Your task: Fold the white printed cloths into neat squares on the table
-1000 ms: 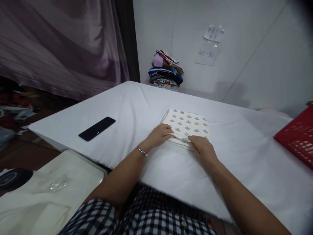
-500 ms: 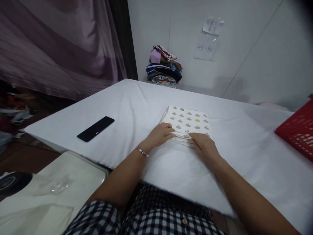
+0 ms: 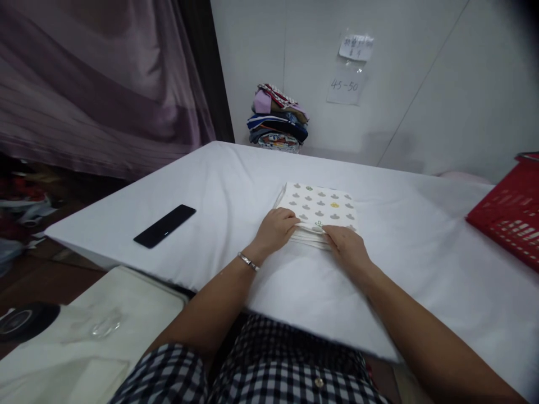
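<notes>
A folded white cloth [image 3: 322, 205] with grey, green and yellow prints lies in layers on the white-covered table [image 3: 236, 191]. My left hand [image 3: 278, 227] is closed on the left part of its near edge, thumb and fingers pinching the fabric. At the right part of that same edge, my right hand [image 3: 347, 244] grips the cloth between thumb and fingers. Several folded layers show between the two hands. The undersides of the fingers are partly hidden.
A black phone [image 3: 165, 225] lies on the table's left side. At the right edge stands a red plastic basket [image 3: 511, 210]. A stack of folded clothes [image 3: 278, 120] is by the wall. A pale surface [image 3: 96, 320] sits lower left, beside a dark round object [image 3: 27, 321].
Both hands stay on the near edge of the cloth, which looks slightly flatter there. The whole view has shifted a little, bringing more of the red basket into sight.
</notes>
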A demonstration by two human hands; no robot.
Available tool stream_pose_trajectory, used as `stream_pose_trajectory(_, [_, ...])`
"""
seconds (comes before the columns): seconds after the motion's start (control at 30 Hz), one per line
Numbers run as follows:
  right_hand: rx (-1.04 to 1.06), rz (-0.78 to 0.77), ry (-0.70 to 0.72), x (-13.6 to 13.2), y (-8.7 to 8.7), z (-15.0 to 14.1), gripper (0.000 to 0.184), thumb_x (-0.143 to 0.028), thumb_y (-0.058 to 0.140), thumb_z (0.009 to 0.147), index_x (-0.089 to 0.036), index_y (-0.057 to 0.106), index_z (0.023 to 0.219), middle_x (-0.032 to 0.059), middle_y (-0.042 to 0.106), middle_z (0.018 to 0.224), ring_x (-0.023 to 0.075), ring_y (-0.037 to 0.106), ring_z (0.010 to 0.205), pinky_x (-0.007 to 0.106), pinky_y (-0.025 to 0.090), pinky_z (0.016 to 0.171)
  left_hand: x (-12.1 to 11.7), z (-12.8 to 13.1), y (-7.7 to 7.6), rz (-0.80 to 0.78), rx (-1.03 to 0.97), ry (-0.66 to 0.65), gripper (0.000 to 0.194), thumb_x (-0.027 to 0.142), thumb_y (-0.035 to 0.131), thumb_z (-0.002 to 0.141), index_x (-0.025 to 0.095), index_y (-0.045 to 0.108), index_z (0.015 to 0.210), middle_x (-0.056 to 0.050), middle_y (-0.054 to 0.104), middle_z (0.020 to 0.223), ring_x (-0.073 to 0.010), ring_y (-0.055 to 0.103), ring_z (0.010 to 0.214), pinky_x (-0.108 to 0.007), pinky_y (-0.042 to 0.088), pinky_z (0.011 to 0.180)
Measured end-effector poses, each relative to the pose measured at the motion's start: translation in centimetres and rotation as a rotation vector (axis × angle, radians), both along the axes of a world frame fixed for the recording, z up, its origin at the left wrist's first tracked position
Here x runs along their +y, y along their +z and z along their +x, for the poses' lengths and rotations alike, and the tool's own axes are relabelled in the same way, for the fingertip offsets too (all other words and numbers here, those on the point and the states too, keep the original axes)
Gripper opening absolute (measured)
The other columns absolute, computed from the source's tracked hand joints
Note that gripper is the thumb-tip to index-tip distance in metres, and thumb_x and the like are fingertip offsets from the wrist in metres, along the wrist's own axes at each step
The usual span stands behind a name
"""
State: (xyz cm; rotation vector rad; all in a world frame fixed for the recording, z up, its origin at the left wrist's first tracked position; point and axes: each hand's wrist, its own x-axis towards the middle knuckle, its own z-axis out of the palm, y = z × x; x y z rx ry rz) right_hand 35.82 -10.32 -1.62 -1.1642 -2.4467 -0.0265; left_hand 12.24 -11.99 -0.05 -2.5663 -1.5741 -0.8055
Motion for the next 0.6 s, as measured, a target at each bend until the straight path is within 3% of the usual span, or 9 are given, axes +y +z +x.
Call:
stream_pose_trajectory(0.23, [-0.042,0.055,0.047,-0.2,0.2,-0.2,0.031,-0.025,0.033,0.095,-0.022,0.059,0.112,0.0065,0.066,0.111,0.0212,0.059,0.101,0.034,0.043,0.087,0.0,0.4,-0.6,0.097,0.103,0.028,0.018,0.023,0.047,0.089,0.02,0.064,0.094,-0.005,0.061,0.092,-0.0182,0.053,0.089,-0.033,0.04,0.081])
stream_pose_trajectory(0.4, [-0.03,0.097,0.04,0.0,-0.1,-0.3,0.029,-0.023,0.036,0.094,-0.019,0.059,0.11,0.0057,0.068,0.106,0.0203,0.061,0.097,0.032,0.043,0.084,-1.0,1.1,-0.5,0.265,0.057,-0.034,0.016,0.016,0.046,0.087,0.019,0.062,0.088,-0.006,0.058,0.111,-0.0185,0.05,0.106,-0.034,0.041,0.089])
stream_pose_trajectory(0.5, [-0.023,0.113,0.033,0.1,-0.3,-0.3,0.03,-0.024,0.035,0.094,-0.019,0.059,0.111,0.0055,0.068,0.107,0.0201,0.061,0.097,0.031,0.043,0.083,-1.6,1.7,-0.8,0.287,0.119,-0.086,0.021,0.016,0.044,0.088,0.019,0.062,0.078,-0.005,0.056,0.121,-0.0195,0.046,0.116,-0.037,0.038,0.096])
stream_pose_trajectory(0.6, [-0.021,0.125,0.019,0.1,-0.4,-0.4,0.03,-0.024,0.035,0.094,-0.019,0.06,0.111,0.0059,0.068,0.107,0.02,0.062,0.097,0.031,0.043,0.084,-1.6,2.0,-1.2,0.262,0.17,-0.05,0.014,0.023,0.051,0.087,0.021,0.064,0.085,-0.005,0.053,0.128,-0.0223,0.042,0.123,-0.041,0.036,0.099])
